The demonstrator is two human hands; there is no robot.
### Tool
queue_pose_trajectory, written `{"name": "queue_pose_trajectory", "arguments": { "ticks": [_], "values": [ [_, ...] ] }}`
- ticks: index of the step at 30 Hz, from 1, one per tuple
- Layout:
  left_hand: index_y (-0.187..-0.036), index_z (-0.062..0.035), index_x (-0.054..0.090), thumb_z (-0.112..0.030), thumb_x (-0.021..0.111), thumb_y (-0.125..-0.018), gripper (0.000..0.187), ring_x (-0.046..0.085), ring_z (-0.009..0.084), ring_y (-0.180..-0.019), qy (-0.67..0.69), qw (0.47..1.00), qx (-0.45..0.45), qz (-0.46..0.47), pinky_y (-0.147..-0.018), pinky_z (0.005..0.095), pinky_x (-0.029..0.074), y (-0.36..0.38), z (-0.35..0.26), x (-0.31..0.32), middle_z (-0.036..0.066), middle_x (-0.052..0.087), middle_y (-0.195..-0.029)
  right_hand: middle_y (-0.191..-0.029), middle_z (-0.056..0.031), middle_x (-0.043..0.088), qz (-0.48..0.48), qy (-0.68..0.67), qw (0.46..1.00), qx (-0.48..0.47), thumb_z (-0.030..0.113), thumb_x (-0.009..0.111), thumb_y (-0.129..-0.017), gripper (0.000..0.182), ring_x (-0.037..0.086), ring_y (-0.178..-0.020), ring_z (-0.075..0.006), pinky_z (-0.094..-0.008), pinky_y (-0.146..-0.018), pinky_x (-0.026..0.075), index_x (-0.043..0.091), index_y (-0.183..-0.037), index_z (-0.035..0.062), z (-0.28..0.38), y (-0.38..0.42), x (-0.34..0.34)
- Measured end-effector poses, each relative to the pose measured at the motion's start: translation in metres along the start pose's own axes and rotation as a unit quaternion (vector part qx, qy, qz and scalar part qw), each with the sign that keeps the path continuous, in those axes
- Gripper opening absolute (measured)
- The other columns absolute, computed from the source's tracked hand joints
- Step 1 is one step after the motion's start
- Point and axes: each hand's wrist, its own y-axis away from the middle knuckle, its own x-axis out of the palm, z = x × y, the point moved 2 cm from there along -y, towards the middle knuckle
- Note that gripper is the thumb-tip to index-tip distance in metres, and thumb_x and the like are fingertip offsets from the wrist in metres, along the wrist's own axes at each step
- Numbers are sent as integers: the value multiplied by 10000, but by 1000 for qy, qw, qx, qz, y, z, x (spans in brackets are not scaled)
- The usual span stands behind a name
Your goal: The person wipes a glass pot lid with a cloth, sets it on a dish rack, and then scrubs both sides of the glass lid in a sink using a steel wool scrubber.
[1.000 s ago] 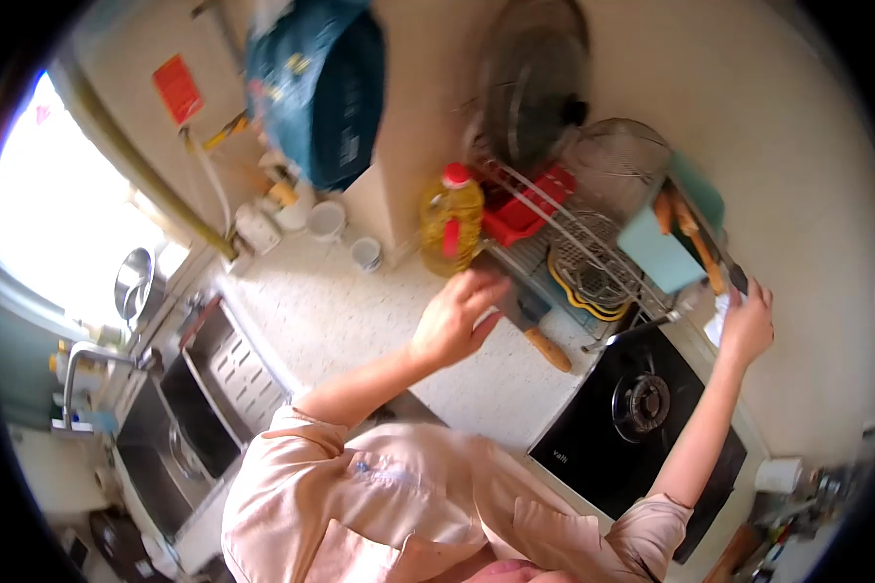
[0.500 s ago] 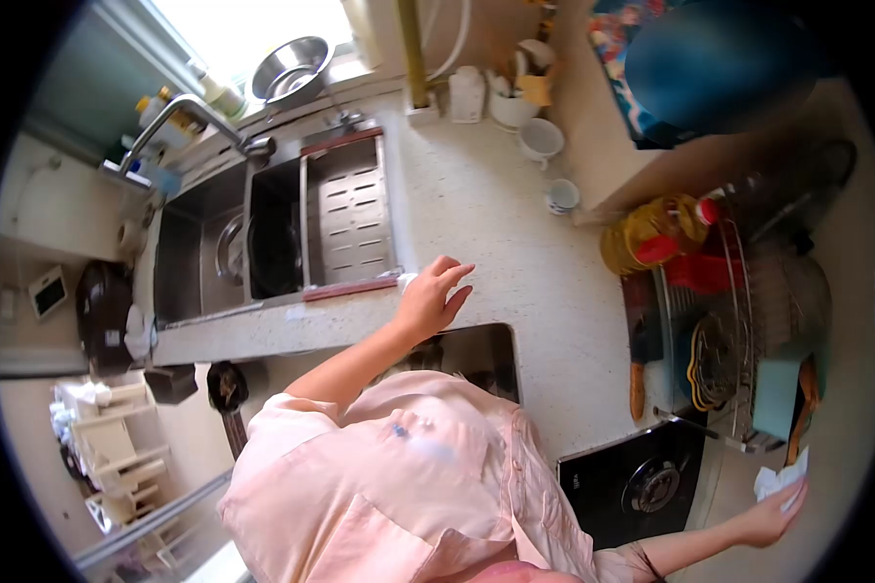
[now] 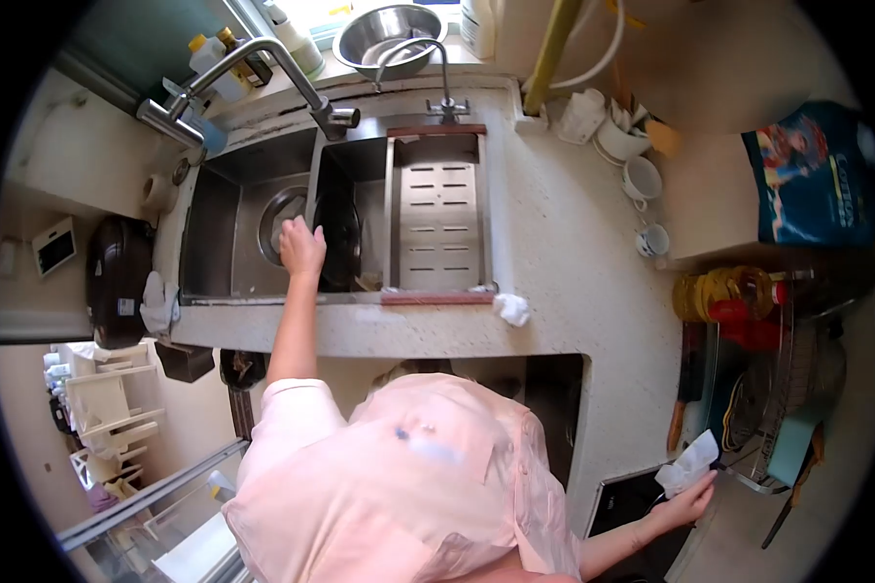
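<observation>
My left hand (image 3: pixel 303 246) reaches over the sink (image 3: pixel 233 243), above the divider between the left basin and the narrow middle basin. Its fingers are curled together; what they hold, if anything, is hidden. Beneath it in the left basin is the round drain (image 3: pixel 280 225). To the far right, my right hand (image 3: pixel 688 499) grips a white paper tissue (image 3: pixel 688 464) beside the black stove (image 3: pixel 632 505). A crumpled white wad (image 3: pixel 511 310) lies on the counter by the slotted steel tray (image 3: pixel 439 219).
A curved faucet (image 3: pixel 292 68) arches over the left basin, and a steel bowl (image 3: pixel 389 39) sits on the window sill. Cups (image 3: pixel 642 179) line the counter's back right. Along the right stand an oil bottle (image 3: pixel 724 294), a knife (image 3: pixel 687 389) and a wire rack (image 3: pixel 783 389).
My left hand has moved from the counter edge to over the sink, its fingers now curled in. My right hand still holds the tissue, now nearer the stove. The view has shifted.
</observation>
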Motion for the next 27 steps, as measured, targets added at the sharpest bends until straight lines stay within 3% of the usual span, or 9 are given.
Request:
{"name": "queue_pose_trajectory", "arguments": {
  "ticks": [4,6,10,12,14,19,23,25,27],
  "values": [
    [-854,-52,536,-240,669,-755,251,583,353,-791,67,993,21,93,-681,455,482,-31,30,29,154,563,-879,-956,-63,633,66,-4,996,55,328,547,-906,381,562,-808,-110,-237,-682,447,606,-1037,-25,-10,51,44],
    [-842,-55,517,-215,651,-763,223,589,356,-737,83,992,87,36,-631,461,483,-31,26,40,145,567,-842,-949,-52,628,111,-57,990,72,316,539,-912,363,552,-816,-105,-239,-700,438,610,-1019,-24,10,75,77],
    [-872,-43,496,-91,582,-763,147,596,380,-706,90,994,44,52,-588,462,490,-29,24,48,171,549,-857,-922,-37,617,220,-72,972,43,276,526,-923,307,542,-824,-94,-227,-740,425,614,-964,-15,50,121,102],
    [-866,-21,486,-55,571,-743,153,600,387,-696,107,994,18,35,-605,460,503,-26,21,56,196,537,-896,-825,-17,598,206,-111,971,49,259,521,-928,289,514,-742,-79,-221,-675,415,611,-909,-14,62,142,114],
    [-872,-3,481,-46,578,-729,178,605,388,-711,134,989,-42,52,-627,454,513,-18,13,50,214,531,-922,-853,-29,609,247,-126,957,91,264,536,-918,273,540,-758,-93,-239,-667,437,606,-943,2,51,154,118],
    [-862,38,537,-29,515,-741,141,602,410,-759,153,982,19,108,-690,468,500,-25,8,63,250,588,-840,-950,-81,615,345,-209,888,223,277,533,-916,288,608,-846,-180,-299,-709,506,573,-1005,6,36,207,151],
    [-836,31,539,-78,526,-778,124,606,400,-746,173,976,70,116,-696,467,491,-38,35,35,235,615,-767,-891,-65,624,415,-210,852,241,269,519,-925,253,606,-794,-143,-278,-669,499,579,-938,23,39,247,164],
    [-853,45,537,-114,525,-811,164,623,372,-728,222,969,60,88,-677,432,493,-36,57,6,215,631,-795,-866,-54,626,434,-223,838,243,263,514,-928,241,602,-776,-126,-268,-652,495,580,-905,32,35,261,173],
    [-879,36,549,-123,512,-841,168,631,299,-711,398,911,0,105,-664,380,492,-34,98,0,181,645,-798,-864,-46,625,460,-223,822,252,246,509,-931,222,600,-772,-119,-261,-666,488,578,-897,38,35,280,185]
  ]
}}
